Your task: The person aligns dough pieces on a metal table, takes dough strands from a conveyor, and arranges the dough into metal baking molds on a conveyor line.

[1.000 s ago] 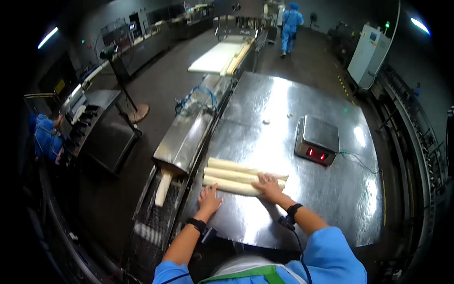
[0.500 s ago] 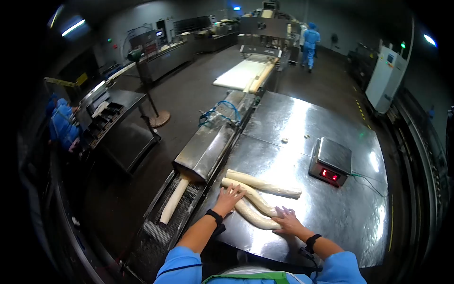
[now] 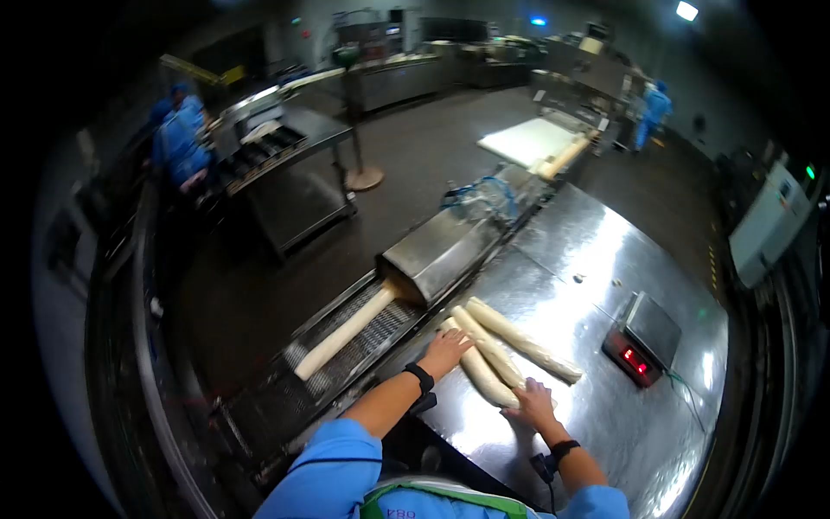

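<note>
Three pale dough rolls lie side by side on the steel table: a near roll (image 3: 486, 378), a middle roll (image 3: 490, 344) and a far roll (image 3: 527, 342). My left hand (image 3: 447, 351) rests over the upper end of the near roll, fingers stretched across it. At the lower ends of the near and middle rolls, my right hand (image 3: 533, 404) touches the dough, thumb apart from the fingers. The far roll lies free of both hands. Parts of the near roll's ends are hidden under my hands.
Left of the table, a mesh conveyor (image 3: 333, 381) carries another dough strip (image 3: 346, 333) out of a metal housing (image 3: 441, 259). A scale (image 3: 648, 333) with red digits stands on the steel table (image 3: 605, 415). Small dough scraps (image 3: 578, 278) lie beyond. Co-workers in blue (image 3: 183, 143) are farther off.
My view has turned left. The near and middle rolls lie straighter under my hands. The dough strip on the conveyor reaches farther out of the housing.
</note>
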A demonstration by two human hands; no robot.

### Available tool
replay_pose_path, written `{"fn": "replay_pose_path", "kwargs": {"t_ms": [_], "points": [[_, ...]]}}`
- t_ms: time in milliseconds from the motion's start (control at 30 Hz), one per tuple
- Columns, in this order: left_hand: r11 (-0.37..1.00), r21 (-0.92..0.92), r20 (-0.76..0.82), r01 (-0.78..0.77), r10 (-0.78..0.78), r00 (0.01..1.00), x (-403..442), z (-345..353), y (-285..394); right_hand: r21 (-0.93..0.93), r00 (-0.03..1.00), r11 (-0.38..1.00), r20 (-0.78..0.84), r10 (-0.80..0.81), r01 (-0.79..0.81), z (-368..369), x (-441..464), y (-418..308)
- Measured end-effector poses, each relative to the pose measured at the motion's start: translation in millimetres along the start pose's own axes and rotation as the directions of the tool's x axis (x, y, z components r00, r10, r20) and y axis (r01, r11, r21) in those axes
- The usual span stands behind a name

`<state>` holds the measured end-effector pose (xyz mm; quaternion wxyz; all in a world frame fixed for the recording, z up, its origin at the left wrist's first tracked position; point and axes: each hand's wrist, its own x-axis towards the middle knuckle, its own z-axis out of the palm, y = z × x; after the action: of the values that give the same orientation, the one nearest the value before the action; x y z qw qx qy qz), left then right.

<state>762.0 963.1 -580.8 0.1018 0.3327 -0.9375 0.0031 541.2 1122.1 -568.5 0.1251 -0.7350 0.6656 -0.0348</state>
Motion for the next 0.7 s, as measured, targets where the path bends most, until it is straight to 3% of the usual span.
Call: {"fn": "replay_pose_path", "kwargs": {"t_ms": [100,167,233,300,400,500,567,600,700], "points": [[0.978,-0.003,0.102,0.208,-0.206,0.973,-38,-18,-20,-0.004,0.999,1.000,-0.042,0.030,-0.031,3,-19,-8],[0.930,0.000,-0.030,0.368,-0.367,0.930,-83,-21,-52,0.016,0.996,0.996,-0.026,0.086,-0.086,5,-29,-9],[0.776,0.184,-0.174,0.603,-0.578,0.797,-135,-28,-83,-0.007,0.989,0.994,-0.102,0.104,-0.106,7,-34,-12],[0.611,0.175,-0.273,0.772,-0.723,0.635,-186,-42,-111,-0.008,0.987,0.995,-0.126,0.095,-0.097,14,-33,-3],[0.441,0.015,0.088,0.898,-0.895,0.438,-256,-65,-129,-0.056,0.984,0.989,-0.121,0.130,-0.138,18,-23,2],[0.472,-0.019,0.031,0.881,-0.881,0.473,-297,-65,-132,-0.130,0.983,0.975,-0.073,0.171,-0.179,22,-10,6],[0.444,0.000,0.019,0.896,-0.896,0.444,-313,-62,-133,-0.148,0.985,0.975,-0.080,0.154,-0.165,29,-4,17],[0.472,0.035,-0.047,0.881,-0.880,0.473,-320,-63,-133,-0.155,0.987,0.975,-0.069,0.147,-0.156,28,-3,18],[0.545,-0.064,0.011,0.836,-0.837,0.547,-340,-68,-143,-0.121,0.985,0.987,-0.147,0.092,-0.110,51,6,40]]}}
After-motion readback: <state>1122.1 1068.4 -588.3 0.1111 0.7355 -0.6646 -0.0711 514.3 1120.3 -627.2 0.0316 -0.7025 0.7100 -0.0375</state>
